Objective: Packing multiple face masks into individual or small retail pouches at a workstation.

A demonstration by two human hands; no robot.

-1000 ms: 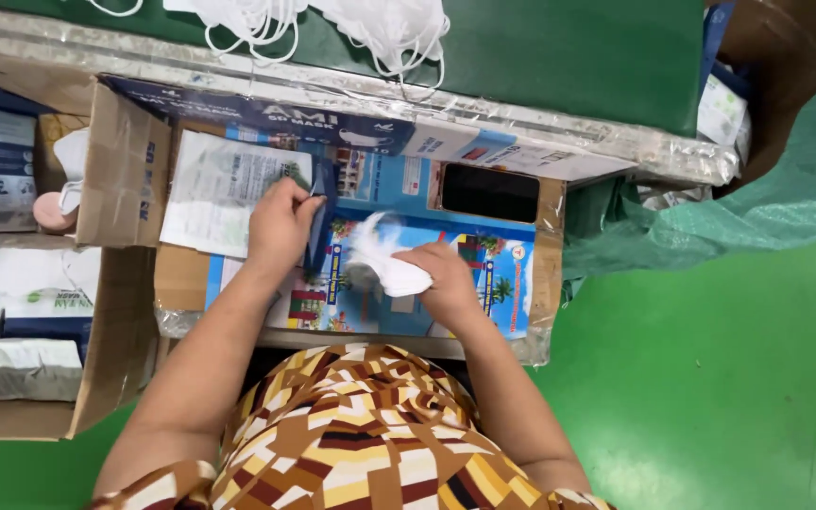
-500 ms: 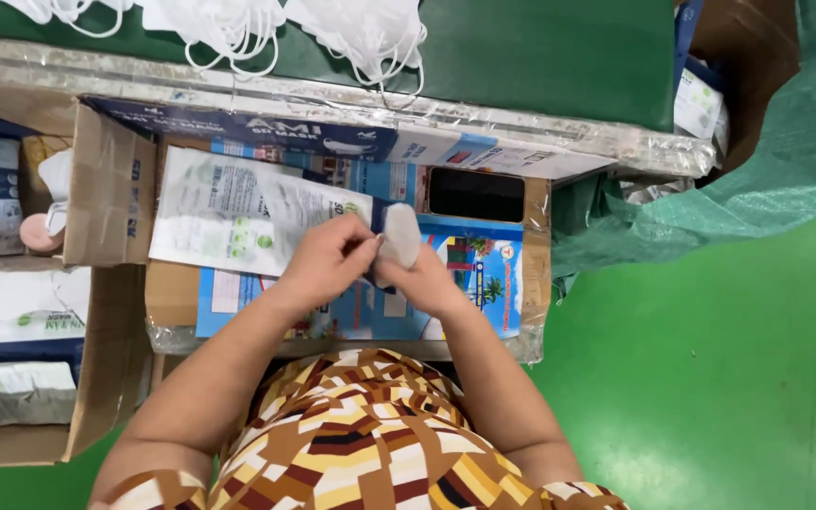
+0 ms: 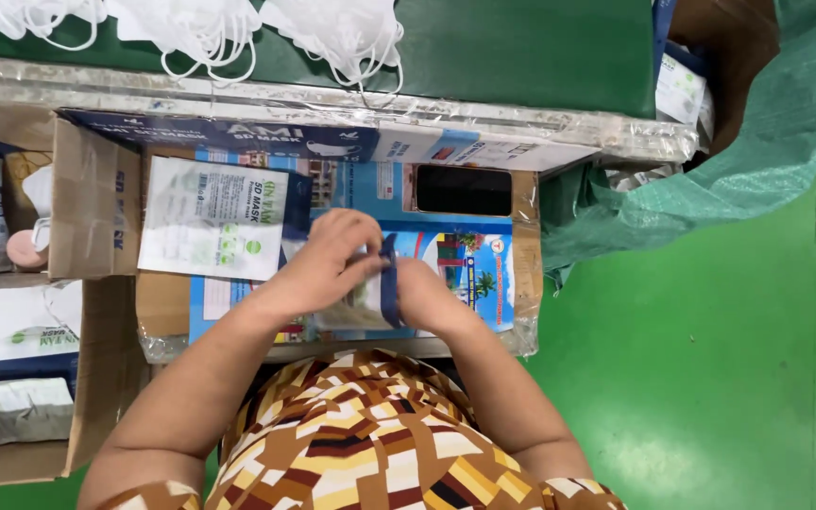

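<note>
My left hand and my right hand meet over a colourful printed board lying on a cardboard work surface. Together they grip a clear plastic pouch with a dark blue top edge; something pale shows inside it. A stack of white printed flat pouches lies just left of my left hand. What my right fingers pinch is partly hidden behind the pouch's blue strip.
Loose white face masks lie on the green belt at the top. Open cardboard boxes with packed goods stand at the left. A green woven sack hangs at the right above the green floor. A dark phone rests behind the board.
The white mask held between my hands is now inside the blue-edged pouch. My hands have dropped slightly toward me and stay close together.
</note>
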